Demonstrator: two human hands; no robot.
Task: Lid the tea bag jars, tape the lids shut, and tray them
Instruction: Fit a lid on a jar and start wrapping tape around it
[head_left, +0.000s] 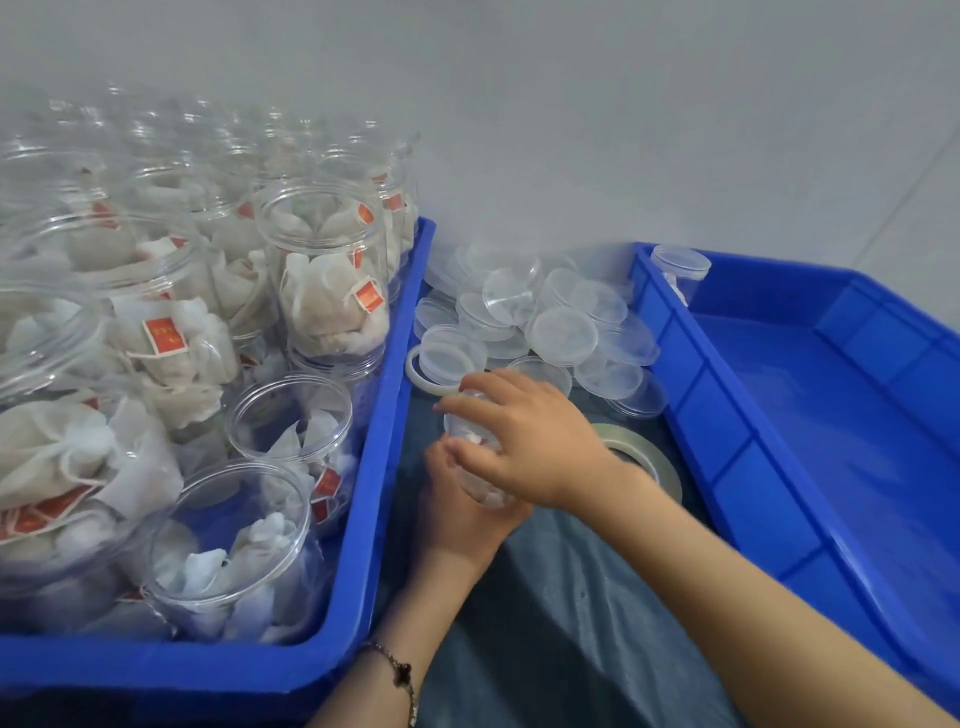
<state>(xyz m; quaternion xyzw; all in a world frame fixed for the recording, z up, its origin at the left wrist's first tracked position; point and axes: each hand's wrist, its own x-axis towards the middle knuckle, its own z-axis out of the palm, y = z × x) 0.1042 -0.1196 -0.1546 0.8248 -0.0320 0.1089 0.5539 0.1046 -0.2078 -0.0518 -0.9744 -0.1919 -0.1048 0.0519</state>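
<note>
The left blue tray (384, 467) holds open clear jars of tea bags (322, 275); the right blue tray (727, 447) holds one lidded jar (679, 273) at its far corner; loose clear lids (561, 327) heap on the counter between them — a tape roll (647, 457) just beside. Both grips hold one jar (478, 457) between the trays; left hand (457, 519) cups it below, right hand (524, 436) curls over its top.

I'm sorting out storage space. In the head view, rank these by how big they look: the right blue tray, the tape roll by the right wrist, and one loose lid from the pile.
1. Right blue tray, by far the largest.
2. Tape roll, partly hidden by the right wrist.
3. Loose lid, somewhat smaller; it lies farther away, so this gap is unsure.
</note>
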